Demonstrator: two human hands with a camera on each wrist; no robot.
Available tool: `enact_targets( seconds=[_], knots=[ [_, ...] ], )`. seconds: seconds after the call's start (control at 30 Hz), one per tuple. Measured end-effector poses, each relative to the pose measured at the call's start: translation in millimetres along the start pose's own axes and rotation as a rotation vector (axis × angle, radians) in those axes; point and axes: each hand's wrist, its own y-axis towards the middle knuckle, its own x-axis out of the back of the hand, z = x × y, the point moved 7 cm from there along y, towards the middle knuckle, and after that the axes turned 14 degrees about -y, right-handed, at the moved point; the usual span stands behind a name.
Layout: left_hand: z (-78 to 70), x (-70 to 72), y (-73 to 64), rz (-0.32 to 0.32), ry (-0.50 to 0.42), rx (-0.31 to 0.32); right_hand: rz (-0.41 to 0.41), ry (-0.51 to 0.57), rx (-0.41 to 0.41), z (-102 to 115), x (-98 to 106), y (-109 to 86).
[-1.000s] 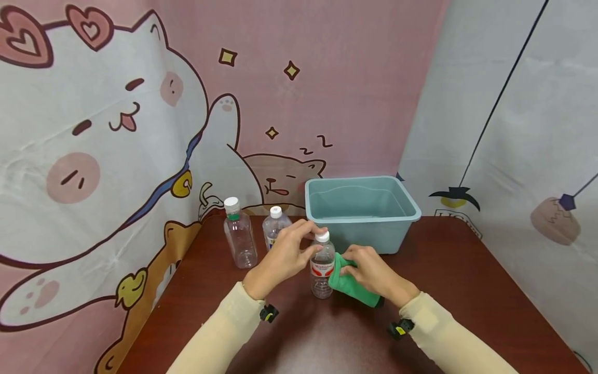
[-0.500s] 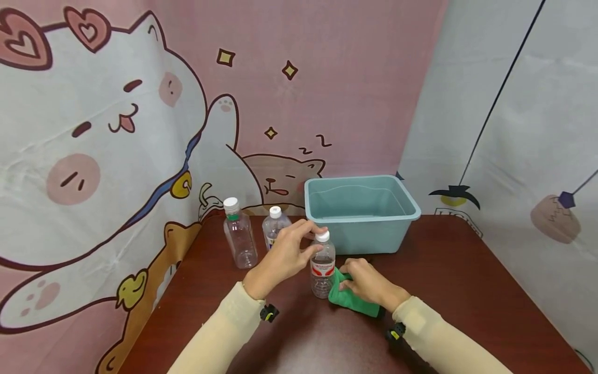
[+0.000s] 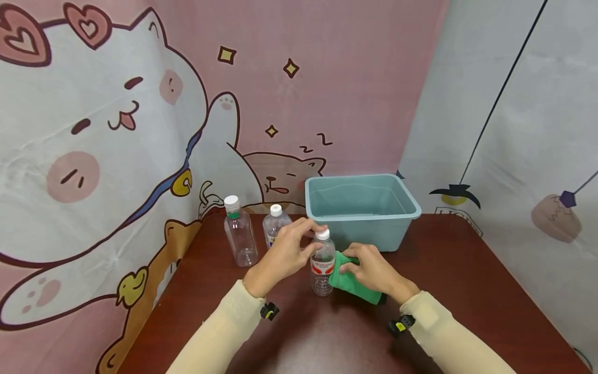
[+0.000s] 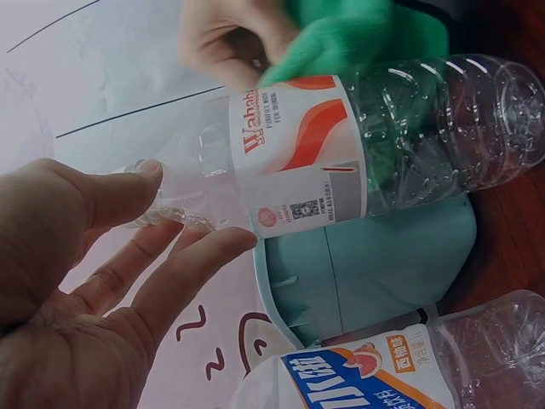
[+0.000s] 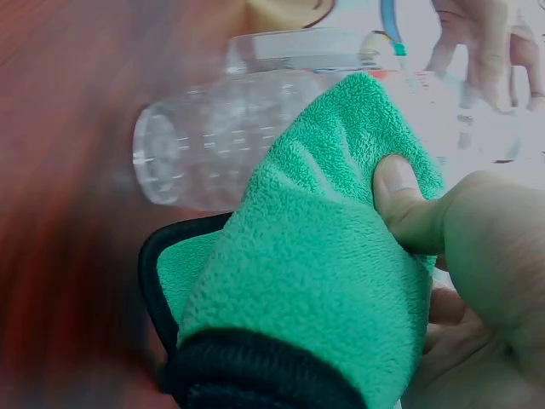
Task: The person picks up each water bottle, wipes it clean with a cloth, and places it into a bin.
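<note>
A clear plastic water bottle with a white cap and a red-and-white label stands upright on the table. My left hand grips it at the cap and neck, thumb and fingers curled round it in the left wrist view. My right hand pinches a folded green cloth with dark edging between thumb and fingers. The cloth lies against the right side of the bottle, at about label height. In the right wrist view the cloth covers part of the bottle.
Behind the bottle stands a blue-green plastic tub. To the left are a tall clear bottle with a green neck ring and another labelled bottle, partly hidden by my left hand. The dark red table meets a cartoon-printed curtain.
My right hand and the cloth dipped down along the bottle half a second ago and are now back up at label height. The left hand and the bottle stay in place.
</note>
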Motion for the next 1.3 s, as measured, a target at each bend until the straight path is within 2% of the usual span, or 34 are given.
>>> enact_targets(
  seconds=[0.33, 0.5, 0.8, 0.97, 1.17, 1.3],
  knots=[
    [-1.1, 0.6, -1.9, -0.002, 0.006, -0.005, -0.106, 0.020, 0.001, 17.7, 47.1, 17.4],
    [-2.9, 1.1, -1.9, -0.003, 0.010, -0.010, -0.140, 0.037, 0.008, 28.0, 58.0, 25.9],
    [-4.1, 2.8, -1.1, -0.012, 0.039, -0.027, -0.134, 0.015, -0.003, 34.5, 61.9, 27.3],
    [-4.0, 1.1, -2.8, -0.003, 0.023, -0.018, -0.107, -0.021, -0.007, 32.7, 59.6, 23.0],
    [-3.5, 0.8, -4.2, -0.013, 0.023, -0.028, -0.091, -0.051, 0.000, 26.2, 50.6, 17.0],
    [-3.7, 1.4, -4.9, -0.020, 0.039, -0.035, -0.041, -0.075, 0.006, 20.3, 36.0, 10.3]
  ],
)
